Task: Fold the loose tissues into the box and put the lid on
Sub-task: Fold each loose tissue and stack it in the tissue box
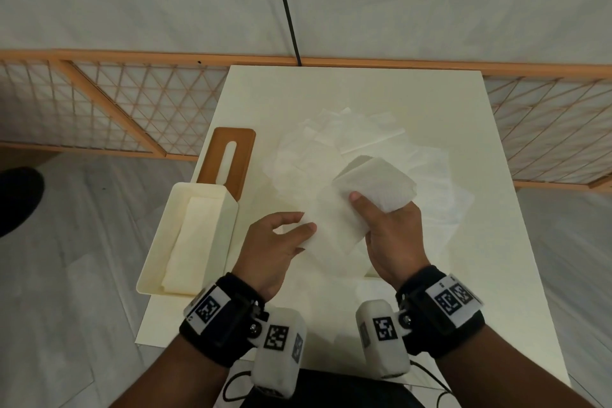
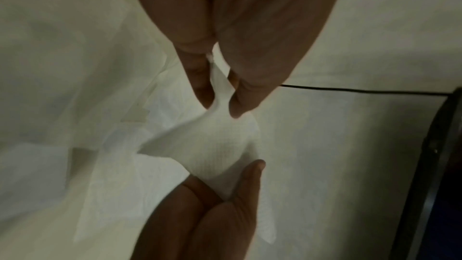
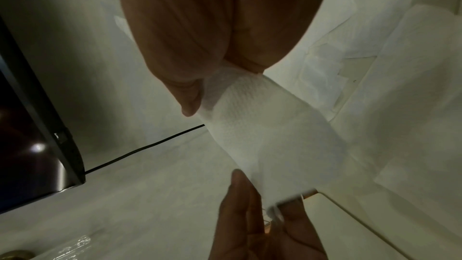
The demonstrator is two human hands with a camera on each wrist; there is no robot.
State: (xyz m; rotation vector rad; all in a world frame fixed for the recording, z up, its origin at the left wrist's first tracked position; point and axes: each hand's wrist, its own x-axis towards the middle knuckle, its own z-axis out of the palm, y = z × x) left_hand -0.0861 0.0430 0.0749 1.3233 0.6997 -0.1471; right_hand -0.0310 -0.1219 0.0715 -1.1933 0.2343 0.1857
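Beside box, lid; loose tissues behind

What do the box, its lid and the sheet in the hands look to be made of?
Box: smooth matte cream walls with rounded corners, probably plastic or coated metal.
Lid: flat brown with a slot, wood-like or wood-coloured; no grain is visible.
Tissue, held by the left hand and right hand: thin white paper, limp, embossed texture.

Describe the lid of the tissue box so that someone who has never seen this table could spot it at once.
Start at the white table and go to its left edge, where the open cream box sits. The lid lies just beyond the box's far end. It is the only brown thing there, a flat rounded rectangle with a long slot down its middle.
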